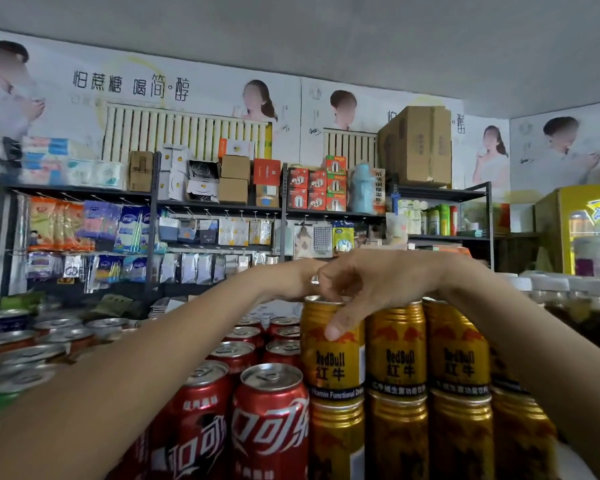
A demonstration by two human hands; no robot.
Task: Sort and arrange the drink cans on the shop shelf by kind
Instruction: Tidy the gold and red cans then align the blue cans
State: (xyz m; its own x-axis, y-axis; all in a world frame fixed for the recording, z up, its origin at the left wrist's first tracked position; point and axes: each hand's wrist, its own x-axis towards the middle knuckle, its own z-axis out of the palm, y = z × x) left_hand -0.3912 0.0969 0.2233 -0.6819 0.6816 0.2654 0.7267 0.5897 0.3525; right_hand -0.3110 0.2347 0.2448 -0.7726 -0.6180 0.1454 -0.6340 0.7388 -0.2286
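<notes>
- Up close, we have our right hand [357, 289] clamped on the top of a gold Red Bull can [333, 362], thumb pressed on its front face and fingers curled over the rim.
- That can stands upright as the leftmost of an upper tier of gold cans, resting on a lower tier of gold cans [395, 438] beneath it.
- Just to its right, touching side by side, stand two more upper gold cans [430, 355], their labels facing us.
- Our left hand [298, 278] reaches in behind the gripped can; the right hand hides its fingers, so we cannot tell whether it is open or closed.
- Left of the gold stack, red cola cans [267, 420] stand upright in rows, their silver tops lower than the upper gold cans.
- Farther left, more cans with silver lids [21, 344] sit blurred; we cannot tell their kind.
- Behind, dark metal shelves [219, 206] carry boxes and hanging packets, with a large cardboard box [416, 147] on the top right.
</notes>
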